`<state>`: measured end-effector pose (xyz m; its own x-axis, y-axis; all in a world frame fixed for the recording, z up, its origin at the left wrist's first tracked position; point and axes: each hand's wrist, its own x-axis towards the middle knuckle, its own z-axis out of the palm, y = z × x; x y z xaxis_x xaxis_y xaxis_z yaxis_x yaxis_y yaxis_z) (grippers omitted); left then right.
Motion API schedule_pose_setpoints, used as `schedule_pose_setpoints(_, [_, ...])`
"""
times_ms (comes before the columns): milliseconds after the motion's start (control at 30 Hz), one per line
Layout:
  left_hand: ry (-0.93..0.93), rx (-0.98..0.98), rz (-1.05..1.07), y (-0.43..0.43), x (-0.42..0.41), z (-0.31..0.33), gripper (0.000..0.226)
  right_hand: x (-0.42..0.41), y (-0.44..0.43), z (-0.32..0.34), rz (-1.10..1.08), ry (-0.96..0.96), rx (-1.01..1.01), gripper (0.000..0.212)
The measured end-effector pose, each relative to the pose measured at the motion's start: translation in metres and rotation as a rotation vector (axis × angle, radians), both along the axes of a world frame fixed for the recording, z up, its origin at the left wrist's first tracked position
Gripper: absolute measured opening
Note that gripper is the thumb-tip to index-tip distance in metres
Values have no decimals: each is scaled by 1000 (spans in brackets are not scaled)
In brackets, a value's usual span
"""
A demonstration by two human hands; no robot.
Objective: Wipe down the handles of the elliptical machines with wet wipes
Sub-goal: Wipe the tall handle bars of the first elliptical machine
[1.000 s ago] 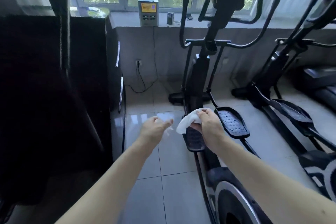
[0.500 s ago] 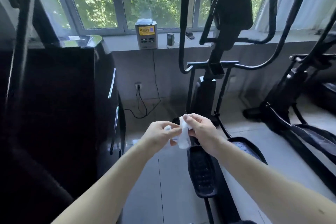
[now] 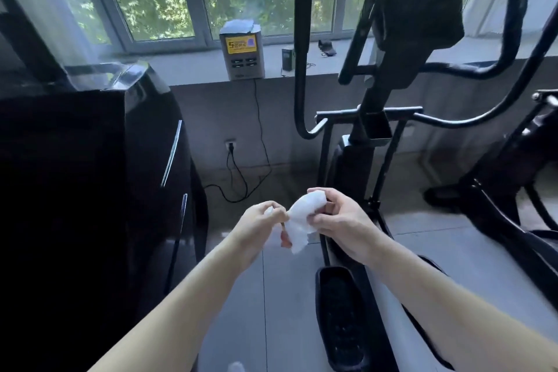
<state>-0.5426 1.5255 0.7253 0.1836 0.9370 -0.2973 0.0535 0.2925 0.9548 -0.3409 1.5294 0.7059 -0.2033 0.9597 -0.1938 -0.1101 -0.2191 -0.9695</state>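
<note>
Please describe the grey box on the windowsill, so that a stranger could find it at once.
Look at the wide window with green trees behind it, then down to its pale windowsill. The grey box stands upright there, left of the elliptical's tall black handle. Only it has a yellow label on its front and a black cable hanging down to the wall socket.

The wet wipe (image 3: 303,217) sits between the left hand (image 3: 256,229) and right hand (image 3: 341,223), above the elliptical's pedal (image 3: 341,317). Ahead stands the elliptical machine (image 3: 401,54); left of it, on the windowsill (image 3: 193,66), a charging station (image 3: 241,54). A second elliptical (image 3: 519,166) stands right.
</note>
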Motion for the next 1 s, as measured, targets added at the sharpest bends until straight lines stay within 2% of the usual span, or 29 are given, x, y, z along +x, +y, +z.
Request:
schedule_pose_setpoints(67, [-43, -26, 0, 21, 1, -6, 11, 1, 17, -3, -7, -21, 3, 66])
schedule_pose_setpoints(167, [-68, -74, -42, 64, -3, -17, 23, 1, 49, -7, -53, -156, 22, 69])
schedule_pose_setpoints(267, [-25, -79, -119, 108, -11, -20, 11, -8, 86, -10, -125, -261, 31, 64])
schedule_pose_setpoints(333, [-22, -61, -184, 144, -18, -25, 27, -16, 112, -9, -172, -286, 21, 59])
schedule_pose_setpoints(433, [-27, -50, -272, 202, -34, -36, 39, -28, 153, -8, -268, -342, 4, 59])
schedule_pose_setpoints(533, [23, -42, -341, 251, -44, -41, 39, -45, 190, -11, -350, -287, -41, 44])
schedule_pose_setpoints(633, [97, -20, -358, 289, -46, -40, 19, -60, 218, -15, -411, -279, -53, 27])
schedule_pose_setpoints(700, [128, -17, -369, 309, -47, -44, 10, -64, 231, -17, -478, -312, -45, 24])
schedule_pose_setpoints(833, [217, 17, -386, 331, -45, -46, 6, -62, 249, -11, -539, -328, -33, 25])
schedule_pose_setpoints(900, [255, 47, -356, 336, -40, -43, 11, -58, 254, -7, -513, -297, -15, 25])
schedule_pose_setpoints(1000, [224, 79, -393, 336, -27, -33, 35, -51, 258, -4, -450, -295, 17, 21])
